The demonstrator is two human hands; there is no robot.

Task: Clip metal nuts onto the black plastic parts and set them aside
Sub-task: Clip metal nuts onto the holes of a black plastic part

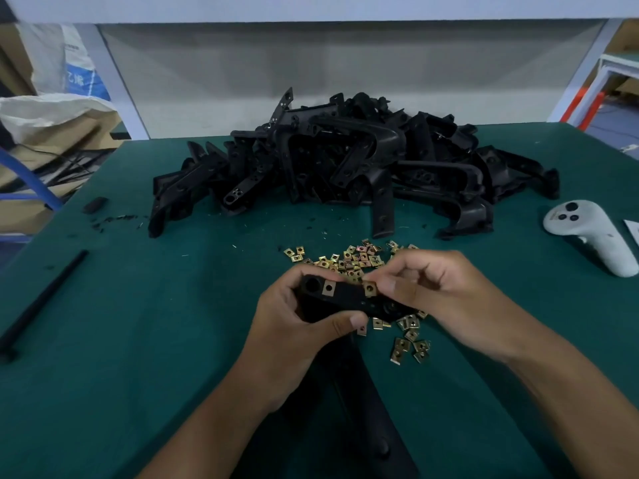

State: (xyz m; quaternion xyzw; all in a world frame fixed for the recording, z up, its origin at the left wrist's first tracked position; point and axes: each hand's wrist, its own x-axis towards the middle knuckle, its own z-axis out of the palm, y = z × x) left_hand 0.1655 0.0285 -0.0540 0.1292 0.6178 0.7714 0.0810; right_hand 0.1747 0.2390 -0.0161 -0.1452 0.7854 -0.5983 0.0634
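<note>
Head view showed the left hand (304, 326) gripping a black plastic part (345, 300) just above the near middle of the green table (173, 305), one nut (328, 288) already clipped on. The right hand (446, 295) pinched a second nut (370, 288) against the part's edge. Judging by that, the clipping step was underway; next it likely needed a firm push home, with loose nuts (359, 257) just beyond.

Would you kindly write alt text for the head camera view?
Two hands hold a black plastic part over a green table: the left hand grips it, the right hand pinches a brass nut onto it. Loose nuts and piled black parts lie behind.
</note>
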